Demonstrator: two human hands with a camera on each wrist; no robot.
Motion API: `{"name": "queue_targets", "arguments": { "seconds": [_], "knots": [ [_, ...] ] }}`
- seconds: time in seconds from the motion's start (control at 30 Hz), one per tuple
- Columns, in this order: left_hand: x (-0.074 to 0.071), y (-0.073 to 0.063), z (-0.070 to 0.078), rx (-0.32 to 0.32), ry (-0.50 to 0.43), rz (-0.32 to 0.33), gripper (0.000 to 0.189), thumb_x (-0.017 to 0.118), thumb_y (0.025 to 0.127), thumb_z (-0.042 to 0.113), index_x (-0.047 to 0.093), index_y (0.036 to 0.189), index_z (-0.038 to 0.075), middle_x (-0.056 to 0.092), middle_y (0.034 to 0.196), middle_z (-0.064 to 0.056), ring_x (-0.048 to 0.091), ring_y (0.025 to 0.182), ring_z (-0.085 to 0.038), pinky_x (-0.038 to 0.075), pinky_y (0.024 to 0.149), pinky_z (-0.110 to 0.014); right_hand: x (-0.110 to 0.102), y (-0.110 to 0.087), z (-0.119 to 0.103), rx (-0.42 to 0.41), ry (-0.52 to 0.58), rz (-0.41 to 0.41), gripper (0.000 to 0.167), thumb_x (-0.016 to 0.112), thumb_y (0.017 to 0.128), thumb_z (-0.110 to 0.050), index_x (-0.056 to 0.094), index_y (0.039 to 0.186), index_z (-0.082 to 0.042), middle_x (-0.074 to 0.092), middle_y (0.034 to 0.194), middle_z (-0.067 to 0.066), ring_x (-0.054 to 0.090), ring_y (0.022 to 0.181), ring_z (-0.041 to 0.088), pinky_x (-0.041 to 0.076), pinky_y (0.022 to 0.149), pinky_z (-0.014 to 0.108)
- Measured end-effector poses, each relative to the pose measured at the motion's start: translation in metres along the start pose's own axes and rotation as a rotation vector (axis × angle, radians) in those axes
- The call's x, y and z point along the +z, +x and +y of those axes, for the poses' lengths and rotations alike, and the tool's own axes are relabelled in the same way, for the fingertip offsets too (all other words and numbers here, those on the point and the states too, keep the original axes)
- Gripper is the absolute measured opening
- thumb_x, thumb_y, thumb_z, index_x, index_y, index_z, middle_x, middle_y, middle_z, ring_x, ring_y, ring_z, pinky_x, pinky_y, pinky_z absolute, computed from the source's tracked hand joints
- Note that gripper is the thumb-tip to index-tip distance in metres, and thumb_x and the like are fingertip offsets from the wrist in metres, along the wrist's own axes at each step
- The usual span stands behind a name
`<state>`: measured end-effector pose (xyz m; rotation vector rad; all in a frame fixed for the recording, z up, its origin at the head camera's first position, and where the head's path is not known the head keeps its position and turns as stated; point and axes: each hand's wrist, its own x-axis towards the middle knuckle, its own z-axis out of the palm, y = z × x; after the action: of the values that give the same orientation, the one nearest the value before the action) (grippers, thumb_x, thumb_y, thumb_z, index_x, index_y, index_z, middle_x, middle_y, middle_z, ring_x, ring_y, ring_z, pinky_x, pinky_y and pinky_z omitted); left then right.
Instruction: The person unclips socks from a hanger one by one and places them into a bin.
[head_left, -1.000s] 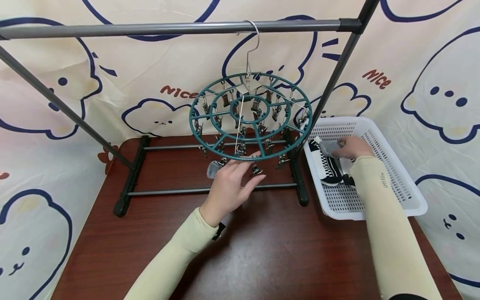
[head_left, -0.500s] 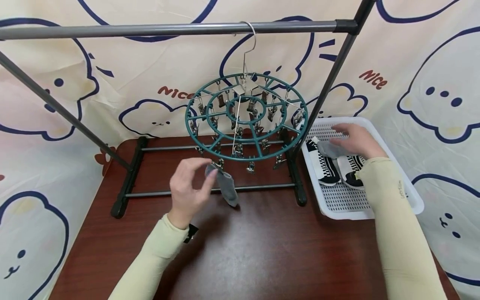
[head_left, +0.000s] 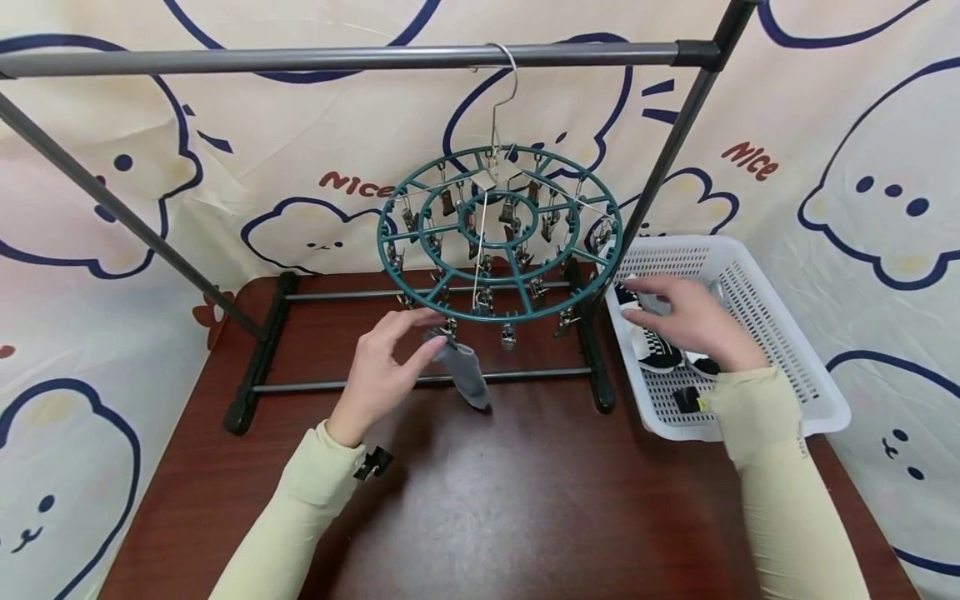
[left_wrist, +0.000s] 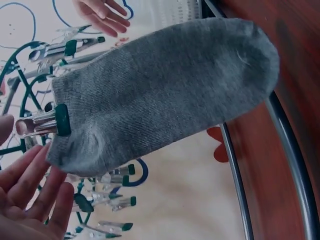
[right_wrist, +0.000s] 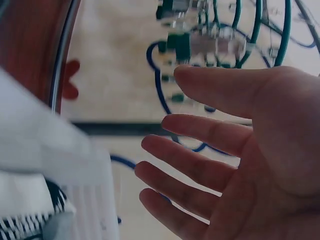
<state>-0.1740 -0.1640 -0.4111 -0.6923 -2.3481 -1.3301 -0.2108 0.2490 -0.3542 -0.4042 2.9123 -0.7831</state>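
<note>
A grey sock hangs by its cuff from a metal clip at the front of the round green hanger. My left hand is beside that clip, thumb and fingers parted around it; in the left wrist view the fingers are extended near the cuff without a visible pinch. My right hand is over the white basket, its fingers spread and nothing in them. Below it in the basket lie black-and-white checkered shoes, partly hidden by the hand.
The hanger's hook is over a grey rail of a stand whose black feet rest on the brown table. Many other clips dangle from the rings. A small black item lies in the basket's front.
My left hand has left the hanger's front rim and moved left beside the sock's clip, uncovering the sock. My right hand has lifted from the basket's contents and opened.
</note>
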Motion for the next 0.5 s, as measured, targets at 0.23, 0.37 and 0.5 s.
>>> {"name": "queue_targets", "arguments": {
  "seconds": [0.23, 0.37, 0.5],
  "knots": [
    [0.007, 0.003, 0.007, 0.057, 0.005, 0.016, 0.027, 0.078, 0.093, 0.011, 0.075, 0.119, 0.010, 0.076, 0.108, -0.003, 0.068, 0.102, -0.017, 0.056, 0.082, -0.037, 0.022, -0.010, -0.020, -0.068, 0.022, -0.039, 0.052, 0.070, 0.101, -0.028, 0.058, 0.146, -0.005, 0.059, 0.146, 0.021, 0.055, 0.134, 0.045, 0.045, 0.109, 0.062],
    [0.011, 0.003, 0.009, 0.077, -0.014, 0.016, 0.026, 0.080, 0.091, 0.011, 0.075, 0.117, 0.010, 0.076, 0.105, -0.002, 0.069, 0.098, -0.016, 0.056, 0.079, -0.037, 0.037, -0.011, -0.023, -0.106, 0.069, -0.047, 0.051, 0.071, 0.100, -0.024, 0.058, 0.145, -0.004, 0.062, 0.144, 0.020, 0.056, 0.132, 0.044, 0.046, 0.109, 0.060],
    [0.015, 0.003, 0.013, 0.095, -0.038, 0.005, 0.026, 0.080, 0.091, 0.010, 0.074, 0.116, 0.009, 0.076, 0.104, -0.003, 0.071, 0.099, -0.017, 0.058, 0.085, -0.041, 0.054, -0.009, -0.026, -0.136, 0.056, -0.072, 0.050, 0.071, 0.100, -0.027, 0.060, 0.142, -0.003, 0.063, 0.142, 0.019, 0.057, 0.133, 0.040, 0.046, 0.109, 0.059]
  ]
}}
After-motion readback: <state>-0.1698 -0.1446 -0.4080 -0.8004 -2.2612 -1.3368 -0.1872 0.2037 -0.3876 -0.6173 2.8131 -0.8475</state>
